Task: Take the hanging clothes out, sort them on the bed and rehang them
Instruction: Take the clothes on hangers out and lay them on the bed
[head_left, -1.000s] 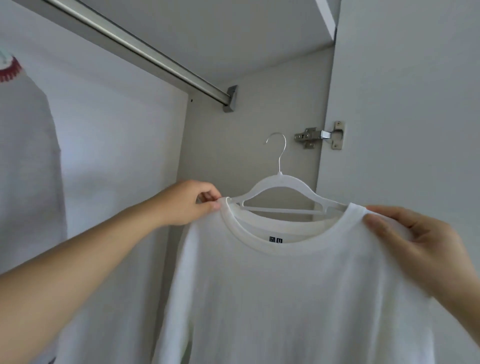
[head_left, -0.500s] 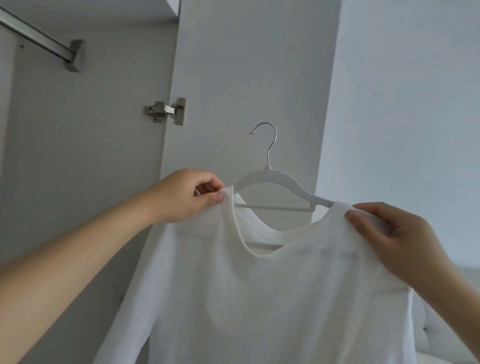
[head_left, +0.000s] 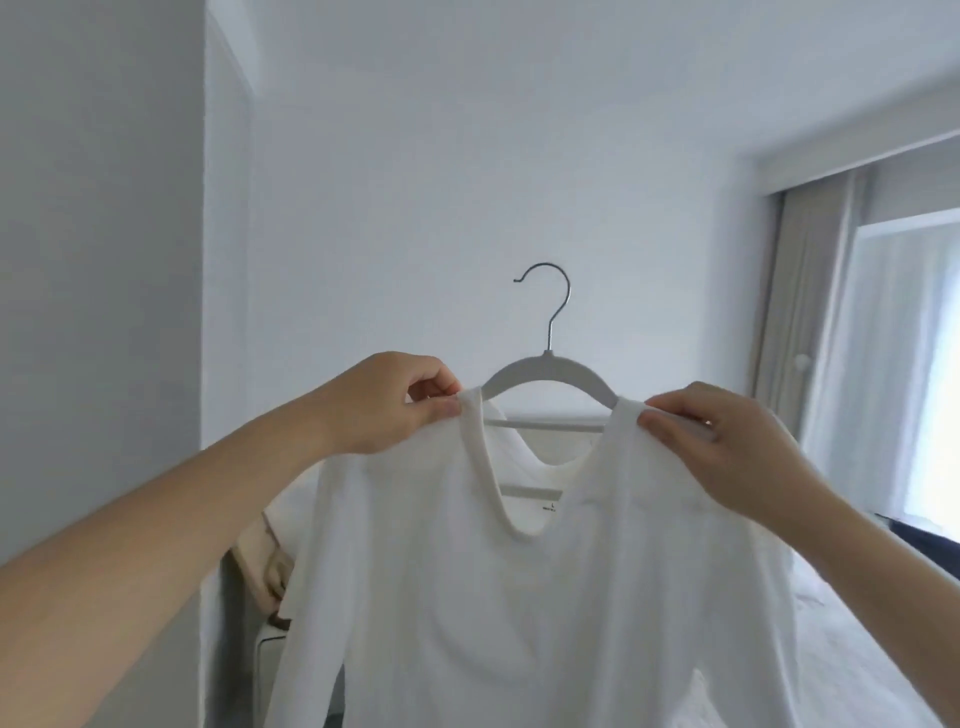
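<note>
Left hand (head_left: 387, 402) and right hand (head_left: 719, 441) raised, fingers pinched.

White bed (head_left: 857, 639) at lower right, dark fabric (head_left: 924, 540) lying on its far edge

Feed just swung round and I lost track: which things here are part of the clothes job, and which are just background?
Part of the job:
white shirt, on the hanger
left hand and right hand, each pinching a shoulder
bed, lower right

Just there:
curtain
window
beige item behind the shirt, unclear
</note>
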